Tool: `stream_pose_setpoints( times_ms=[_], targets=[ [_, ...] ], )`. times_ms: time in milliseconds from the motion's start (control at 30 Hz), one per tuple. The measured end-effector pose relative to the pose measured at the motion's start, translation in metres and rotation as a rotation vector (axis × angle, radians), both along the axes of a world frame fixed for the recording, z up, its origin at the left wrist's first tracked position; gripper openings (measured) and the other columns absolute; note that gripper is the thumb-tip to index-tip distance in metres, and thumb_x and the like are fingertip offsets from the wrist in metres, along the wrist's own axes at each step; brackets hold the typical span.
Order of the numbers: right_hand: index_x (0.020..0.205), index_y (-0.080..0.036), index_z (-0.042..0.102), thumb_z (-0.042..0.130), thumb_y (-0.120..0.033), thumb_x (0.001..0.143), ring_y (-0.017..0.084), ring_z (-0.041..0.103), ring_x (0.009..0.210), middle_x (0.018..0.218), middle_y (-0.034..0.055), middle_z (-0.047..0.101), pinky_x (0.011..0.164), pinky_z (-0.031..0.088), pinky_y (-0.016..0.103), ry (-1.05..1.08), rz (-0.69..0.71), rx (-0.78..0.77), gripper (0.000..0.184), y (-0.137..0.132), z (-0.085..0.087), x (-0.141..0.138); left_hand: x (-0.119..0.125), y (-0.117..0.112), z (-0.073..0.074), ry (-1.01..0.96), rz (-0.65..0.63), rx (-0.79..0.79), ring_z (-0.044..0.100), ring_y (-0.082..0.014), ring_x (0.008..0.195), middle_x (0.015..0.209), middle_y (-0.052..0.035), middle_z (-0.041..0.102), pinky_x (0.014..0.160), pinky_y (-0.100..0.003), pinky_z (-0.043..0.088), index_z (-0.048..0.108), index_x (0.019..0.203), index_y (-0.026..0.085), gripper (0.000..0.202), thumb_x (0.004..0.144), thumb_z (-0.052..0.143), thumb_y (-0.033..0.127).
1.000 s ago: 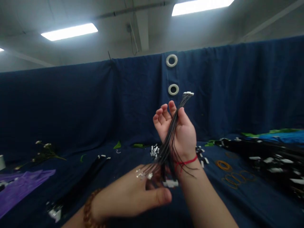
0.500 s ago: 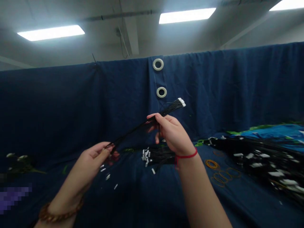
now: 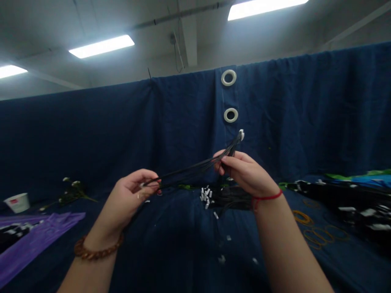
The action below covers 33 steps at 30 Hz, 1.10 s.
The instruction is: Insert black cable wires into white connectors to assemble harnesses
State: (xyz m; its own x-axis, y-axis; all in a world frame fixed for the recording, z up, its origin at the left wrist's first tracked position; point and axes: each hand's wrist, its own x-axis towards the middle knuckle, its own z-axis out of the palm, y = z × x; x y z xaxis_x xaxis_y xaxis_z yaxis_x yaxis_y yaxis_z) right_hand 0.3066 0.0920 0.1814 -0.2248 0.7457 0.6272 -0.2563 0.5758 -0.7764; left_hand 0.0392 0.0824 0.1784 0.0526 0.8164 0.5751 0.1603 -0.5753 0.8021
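Note:
A bundle of thin black cables (image 3: 189, 167) stretches between my two hands in mid-air, with white connectors (image 3: 241, 134) at its upper right end. My right hand (image 3: 244, 169), a red cord at its wrist, pinches the bundle just below those connectors. The other end is gripped by my left hand (image 3: 131, 193), which wears a beaded bracelet; a bit of white shows between its fingers. Behind and below my right hand lies another bunch of black cables (image 3: 233, 198) with white connectors (image 3: 206, 194) at its left end, partly hidden by my forearm.
On the right lie a large heap of black cables (image 3: 330, 195) and several orange rubber bands (image 3: 303, 217). At left are a white cup (image 3: 17, 202), white flowers (image 3: 75, 191) and a purple bag (image 3: 45, 234) with cables on it. A blue curtain (image 3: 183, 122) hangs behind.
The camera view has turned left, bringing the cup and purple bag into sight. The held cables now fan apart more between my hands, and their connector end points more upward.

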Motion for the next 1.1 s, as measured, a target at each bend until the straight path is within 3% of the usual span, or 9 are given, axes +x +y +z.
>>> stream_pose_setpoints(
  times_ms=[100, 200, 267, 433, 567, 700, 800, 933, 1100],
  targets=[
    [0.087, -0.015, 0.061, 0.055, -0.03, 0.081, 0.011, 0.049, 0.061, 0.068, 0.0004, 0.055, 0.063, 0.041, 0.026, -0.002, 0.009, 0.028, 0.017, -0.001, -0.001, -0.008, 0.0, -0.002, -0.002, 0.555, 0.102, 0.028, 0.057, -0.0151, 0.062, 0.065, 0.0021, 0.062, 0.056, -0.024, 0.041, 0.067, 0.086, 0.023, 0.019, 0.07, 0.067, 0.033],
    [0.092, -0.014, 0.061, 0.053, -0.034, 0.083, 0.011, 0.046, 0.056, 0.062, -0.001, 0.051, 0.061, 0.04, 0.026, -0.084, 0.036, 0.036, 0.024, -0.005, -0.001, -0.014, 0.003, 0.001, -0.007, 0.778, 0.119, 0.037, 0.057, -0.0161, 0.057, 0.062, 0.0034, 0.06, 0.053, -0.025, 0.039, 0.062, 0.105, 0.025, 0.029, 0.079, 0.054, 0.034],
    [0.093, -0.013, 0.061, 0.052, -0.036, 0.084, 0.01, 0.043, 0.054, 0.057, -0.0027, 0.047, 0.059, 0.038, 0.025, -0.148, 0.031, 0.045, 0.026, -0.008, -0.001, -0.016, 0.003, 0.006, -0.009, 0.715, 0.129, 0.006, 0.058, -0.0168, 0.055, 0.059, 0.0031, 0.06, 0.053, -0.026, 0.041, 0.059, 0.107, 0.023, 0.03, 0.082, 0.048, 0.035],
    [0.07, -0.013, 0.062, 0.051, -0.032, 0.085, 0.008, 0.032, 0.047, 0.049, -0.0048, 0.039, 0.047, 0.025, 0.023, -0.265, -0.09, 0.078, 0.027, -0.008, 0.001, -0.014, -0.011, 0.022, -0.003, 0.121, 0.218, 0.02, 0.055, -0.0154, 0.045, 0.045, 0.0073, 0.044, 0.049, -0.025, 0.043, 0.058, 0.091, 0.02, 0.02, 0.081, 0.044, 0.031],
    [0.059, -0.014, 0.06, 0.053, -0.022, 0.081, 0.008, 0.038, 0.053, 0.054, -0.0034, 0.045, 0.052, 0.028, 0.023, -0.259, -0.208, 0.114, 0.024, -0.003, 0.002, -0.013, -0.032, 0.025, 0.006, -0.021, 0.332, 0.094, 0.056, -0.0134, 0.057, 0.064, 0.0044, 0.054, 0.057, -0.024, 0.045, 0.053, 0.089, 0.021, 0.016, 0.073, 0.05, 0.024],
    [0.076, -0.015, 0.063, 0.053, -0.021, 0.079, 0.014, 0.055, 0.074, 0.074, 0.0007, 0.06, 0.07, 0.039, 0.026, -0.232, -0.162, 0.128, 0.012, 0.001, 0.0, -0.02, -0.037, 0.018, 0.008, 0.443, 0.41, 0.137, 0.061, -0.0211, 0.077, 0.078, -0.0007, 0.063, 0.07, -0.031, 0.045, 0.06, 0.094, 0.022, 0.023, 0.072, 0.057, 0.029],
    [0.093, -0.015, 0.057, 0.048, -0.021, 0.081, 0.015, 0.06, 0.07, 0.075, 0.0021, 0.062, 0.068, 0.044, 0.029, -0.212, -0.056, 0.082, 0.016, 0.0, -0.002, -0.03, -0.026, 0.01, 0.004, 0.814, 0.41, 0.193, 0.06, -0.0228, 0.081, 0.084, -0.0033, 0.065, 0.073, -0.034, 0.043, 0.061, 0.095, 0.022, 0.023, 0.076, 0.049, 0.023],
    [0.092, -0.014, 0.055, 0.049, -0.02, 0.081, 0.014, 0.06, 0.063, 0.073, 0.0018, 0.059, 0.061, 0.047, 0.027, -0.239, 0.055, 0.031, 0.014, -0.005, -0.003, -0.041, -0.008, 0.002, -0.002, 1.031, 0.286, 0.227, 0.057, -0.0246, 0.086, 0.088, -0.0057, 0.065, 0.078, -0.037, 0.041, 0.063, 0.092, 0.022, 0.021, 0.079, 0.047, 0.026],
    [0.095, -0.015, 0.057, 0.048, -0.019, 0.081, 0.01, 0.057, 0.054, 0.066, -0.0015, 0.056, 0.052, 0.045, 0.023, -0.23, 0.084, 0.007, 0.017, -0.007, -0.005, -0.05, 0.0, -0.002, -0.007, 1.105, 0.313, 0.279, 0.051, -0.0275, 0.096, 0.099, -0.0069, 0.06, 0.082, -0.042, 0.038, 0.061, 0.099, 0.024, 0.024, 0.081, 0.049, 0.036]
  ],
)
